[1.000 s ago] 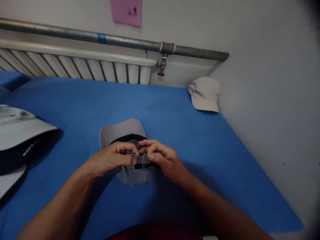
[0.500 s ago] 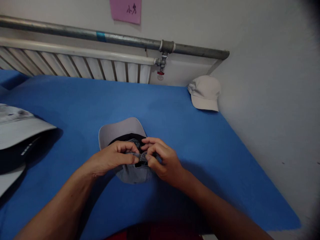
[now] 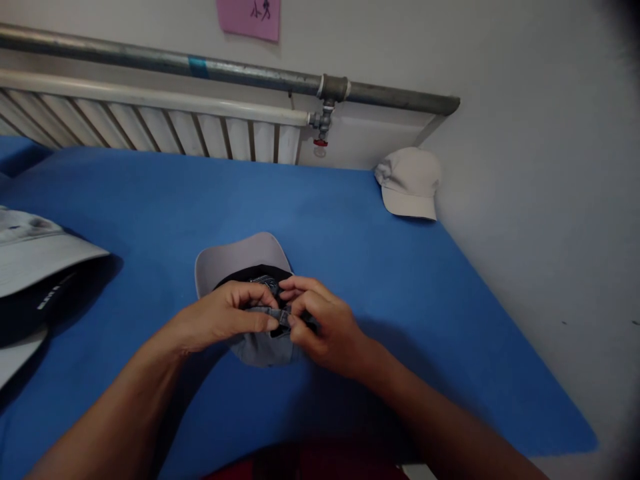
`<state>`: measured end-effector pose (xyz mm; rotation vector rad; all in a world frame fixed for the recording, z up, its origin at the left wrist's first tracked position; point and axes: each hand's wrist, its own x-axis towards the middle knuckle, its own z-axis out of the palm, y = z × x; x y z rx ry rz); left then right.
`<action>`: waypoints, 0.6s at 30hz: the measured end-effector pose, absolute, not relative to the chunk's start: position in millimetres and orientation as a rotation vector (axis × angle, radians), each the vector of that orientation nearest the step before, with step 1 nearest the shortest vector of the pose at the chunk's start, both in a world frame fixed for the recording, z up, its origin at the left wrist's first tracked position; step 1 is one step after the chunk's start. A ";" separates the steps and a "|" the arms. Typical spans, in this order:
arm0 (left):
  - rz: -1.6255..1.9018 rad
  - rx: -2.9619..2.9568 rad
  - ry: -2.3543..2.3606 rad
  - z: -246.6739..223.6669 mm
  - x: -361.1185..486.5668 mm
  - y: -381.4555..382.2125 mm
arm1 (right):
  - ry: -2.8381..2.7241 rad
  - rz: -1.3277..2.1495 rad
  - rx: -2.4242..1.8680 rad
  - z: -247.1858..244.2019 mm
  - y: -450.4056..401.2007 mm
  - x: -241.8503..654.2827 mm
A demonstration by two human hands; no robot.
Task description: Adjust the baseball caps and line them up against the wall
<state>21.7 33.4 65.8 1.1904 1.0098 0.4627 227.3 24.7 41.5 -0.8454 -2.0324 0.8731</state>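
A grey cap (image 3: 267,348) lies upside down on the blue table cover (image 3: 200,193), its lighter brim pointing away and its dark inside showing. Across its back opening runs the cap's strap (image 3: 283,316). Thumb and index finger of my left hand (image 3: 220,317) pinch the strap from the left. From the right, my right hand (image 3: 327,327) pinches the strap's other part, its remaining fingers curled above the opening. Both sets of fingertips are close together near the strap's middle.
A pale cap (image 3: 410,180) sits at the far right corner by the wall. Stacked caps (image 3: 45,257), white and dark, stand at the left edge. Behind the table are a white radiator (image 3: 190,133), a metal pipe (image 3: 250,73) and a red valve (image 3: 321,143).
My right fingertips have shifted slightly left along the strap, closer to my left hand. The strap's two parts look more closely overlapped. The view has moved a little.
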 end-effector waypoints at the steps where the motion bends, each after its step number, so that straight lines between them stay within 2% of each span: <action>1: 0.462 1.196 1.003 66.3 21.7 33.4 | -2.032 0.878 -0.840 41.7 24.6 227.2; 12: 0.453 1.342 0.990 69.1 19.9 33.8 | -1.995 0.918 -0.862 44.0 25.2 227.4; 18: 0.482 1.330 1.020 66.1 21.1 32.2 | -2.008 0.769 -0.860 39.8 25.1 226.7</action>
